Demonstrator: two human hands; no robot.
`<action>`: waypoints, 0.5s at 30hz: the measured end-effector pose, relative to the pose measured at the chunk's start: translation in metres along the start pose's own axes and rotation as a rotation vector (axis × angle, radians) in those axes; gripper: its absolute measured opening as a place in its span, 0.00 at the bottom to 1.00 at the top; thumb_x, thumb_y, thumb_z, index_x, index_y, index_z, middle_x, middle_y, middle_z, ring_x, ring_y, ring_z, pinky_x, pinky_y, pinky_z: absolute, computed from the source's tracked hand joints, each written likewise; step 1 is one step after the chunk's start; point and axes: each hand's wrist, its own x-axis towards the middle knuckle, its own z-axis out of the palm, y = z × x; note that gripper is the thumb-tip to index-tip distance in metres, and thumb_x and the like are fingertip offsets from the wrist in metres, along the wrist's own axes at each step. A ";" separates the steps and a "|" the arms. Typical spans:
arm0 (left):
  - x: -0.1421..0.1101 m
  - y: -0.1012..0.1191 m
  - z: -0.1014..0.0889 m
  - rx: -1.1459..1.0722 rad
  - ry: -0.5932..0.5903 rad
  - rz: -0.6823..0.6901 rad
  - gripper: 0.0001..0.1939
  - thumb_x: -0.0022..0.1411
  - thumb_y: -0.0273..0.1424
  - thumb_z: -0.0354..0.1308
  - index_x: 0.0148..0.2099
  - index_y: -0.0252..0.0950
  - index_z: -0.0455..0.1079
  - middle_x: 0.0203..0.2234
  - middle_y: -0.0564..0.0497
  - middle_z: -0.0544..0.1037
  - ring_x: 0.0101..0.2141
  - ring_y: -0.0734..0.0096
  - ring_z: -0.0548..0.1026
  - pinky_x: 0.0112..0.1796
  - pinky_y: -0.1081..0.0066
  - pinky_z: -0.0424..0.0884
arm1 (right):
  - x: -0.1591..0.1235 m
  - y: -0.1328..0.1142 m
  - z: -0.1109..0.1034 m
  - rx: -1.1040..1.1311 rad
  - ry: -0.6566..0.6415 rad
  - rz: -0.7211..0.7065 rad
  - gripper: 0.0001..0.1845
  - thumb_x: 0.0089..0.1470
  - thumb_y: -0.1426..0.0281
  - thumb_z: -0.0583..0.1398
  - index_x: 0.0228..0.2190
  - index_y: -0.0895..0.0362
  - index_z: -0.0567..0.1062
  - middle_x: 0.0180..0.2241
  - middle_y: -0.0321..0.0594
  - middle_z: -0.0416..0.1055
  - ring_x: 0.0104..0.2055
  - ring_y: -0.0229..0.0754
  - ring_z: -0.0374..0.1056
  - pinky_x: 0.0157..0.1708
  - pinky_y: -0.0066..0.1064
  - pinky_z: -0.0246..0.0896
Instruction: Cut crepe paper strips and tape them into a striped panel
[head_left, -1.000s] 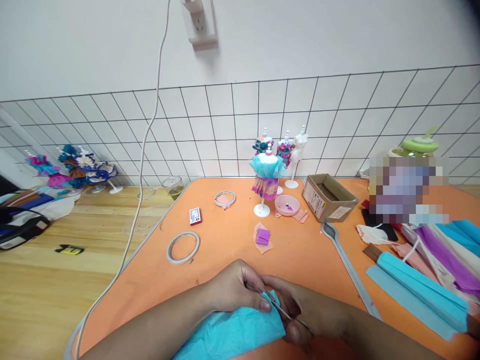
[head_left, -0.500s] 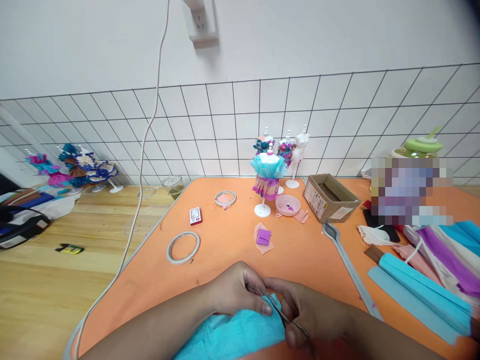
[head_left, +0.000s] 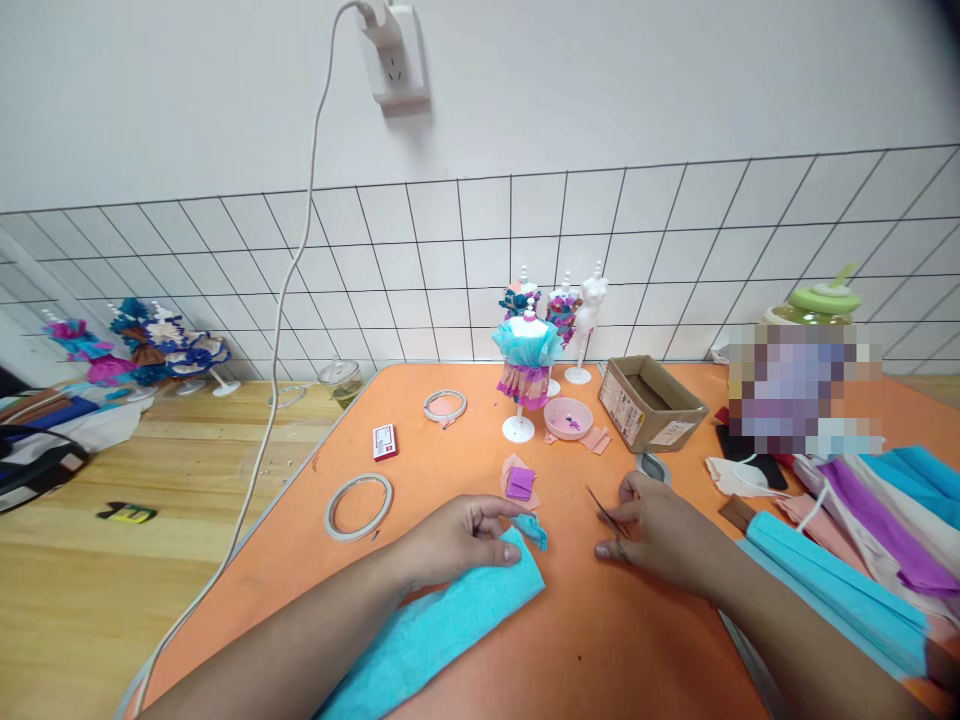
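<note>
My left hand (head_left: 461,540) is closed on turquoise crepe paper (head_left: 450,635); the long strip runs from under my thumb toward the near edge. A small turquoise paper piece (head_left: 532,531) sticks out at the tips of its fingers. To the right, my right hand (head_left: 652,530) grips a pair of small scissors (head_left: 606,512), blades pointing up and left, apart from the paper. Beyond my hands lies a stack of purple paper squares (head_left: 520,484) on a pink scrap. Behind it stands a mini dress form (head_left: 519,430) wearing a turquoise and purple paper dress.
On the orange table are a tape roll (head_left: 328,515), a smaller roll (head_left: 427,411), a red-white box (head_left: 385,442), a pink bowl (head_left: 568,420) and a cardboard box (head_left: 652,405). Folded crepe paper (head_left: 840,590) lies right. A white cable (head_left: 279,330) hangs at left.
My right hand with the scissors has moved right and away from the paper. The small turquoise piece now shows separately at my left fingertips. The view has shifted slightly.
</note>
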 end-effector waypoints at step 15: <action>0.007 0.061 -0.051 -0.008 0.383 0.068 0.14 0.52 0.36 0.62 0.39 0.33 0.69 0.25 0.55 0.69 0.24 0.78 0.66 0.25 0.79 0.61 | 0.022 0.024 0.025 0.303 -0.213 0.320 0.25 0.40 0.63 0.65 0.35 0.52 0.57 0.23 0.29 0.62 0.14 0.35 0.59 0.14 0.26 0.47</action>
